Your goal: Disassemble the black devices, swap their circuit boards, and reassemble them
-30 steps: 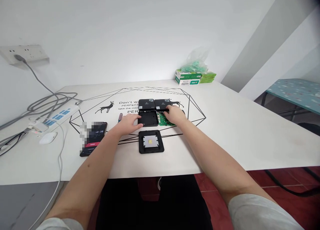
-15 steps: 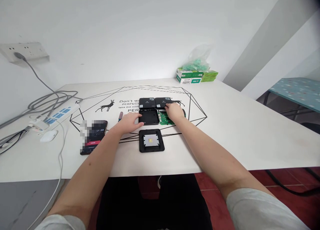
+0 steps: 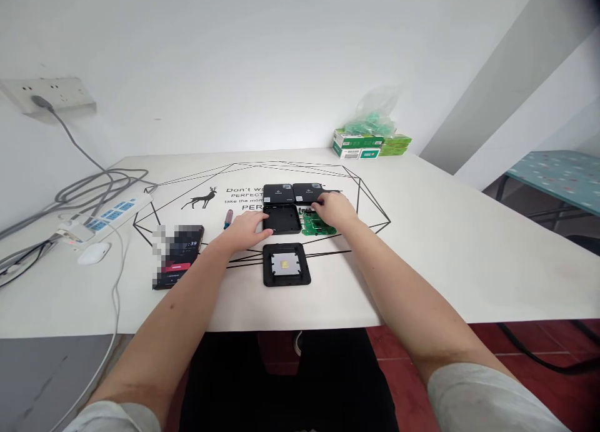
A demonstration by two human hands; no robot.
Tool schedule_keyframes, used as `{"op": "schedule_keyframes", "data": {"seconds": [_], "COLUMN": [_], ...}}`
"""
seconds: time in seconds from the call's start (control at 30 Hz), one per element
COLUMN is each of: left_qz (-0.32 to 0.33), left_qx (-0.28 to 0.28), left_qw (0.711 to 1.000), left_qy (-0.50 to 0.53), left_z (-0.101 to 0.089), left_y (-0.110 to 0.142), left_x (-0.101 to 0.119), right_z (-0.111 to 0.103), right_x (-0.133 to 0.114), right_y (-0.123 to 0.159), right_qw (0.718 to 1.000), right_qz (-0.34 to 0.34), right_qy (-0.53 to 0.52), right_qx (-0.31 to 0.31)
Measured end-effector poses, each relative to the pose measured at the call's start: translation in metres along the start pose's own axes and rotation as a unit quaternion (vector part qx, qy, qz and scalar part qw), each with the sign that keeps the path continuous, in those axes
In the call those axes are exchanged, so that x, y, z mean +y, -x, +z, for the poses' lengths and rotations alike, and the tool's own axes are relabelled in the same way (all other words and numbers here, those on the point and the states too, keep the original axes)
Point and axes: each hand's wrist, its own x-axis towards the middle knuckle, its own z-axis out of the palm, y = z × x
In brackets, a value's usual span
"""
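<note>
My left hand (image 3: 247, 231) grips the left edge of an open black plastic case (image 3: 281, 221), thumb at its near corner and fingers on its side. Directly right of this case lies a green circuit board (image 3: 315, 223). The fingers of my right hand (image 3: 334, 208) are pinched together at the board's far edge, partly covering it. Two closed black boxes, the left box (image 3: 277, 194) and the right box (image 3: 305, 192), lie side by side behind. Nearer me is a black cover (image 3: 287, 281) with a silver metal plate (image 3: 293, 266) and a small yellowish pad.
A screwdriver (image 3: 228, 218) lies beside my left hand. Further left are a phone (image 3: 185, 247), a white earbud case (image 3: 94, 253), a power strip (image 3: 115, 214) and coiled grey cable (image 3: 110, 180). Green-and-white boxes (image 3: 359, 143) under a plastic bag (image 3: 375, 116) stand at the back wall.
My right hand has shifted slightly right and nearer, from the right closed box's front edge to the circuit board's far edge. My left hand stays at the open case. The view has shifted slightly.
</note>
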Motion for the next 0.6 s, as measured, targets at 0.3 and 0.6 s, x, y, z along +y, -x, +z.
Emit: {"op": "schedule_keyframes", "data": {"seconds": [0.3, 0.6], "left_qz": [-0.042, 0.025], "left_qx": [0.003, -0.054], "left_qw": [0.998, 0.998], "left_qy": [-0.042, 0.006], "left_z": [-0.016, 0.000], "left_y": [0.021, 0.083], "left_x": [0.029, 0.048], "right_z": [0.005, -0.004], "right_x": [-0.001, 0.008], "right_y": [0.011, 0.006], "right_qw": [0.995, 0.999], "right_qz": [-0.055, -0.021], "right_qy": [0.026, 0.011], "right_qx": [-0.081, -0.046]}}
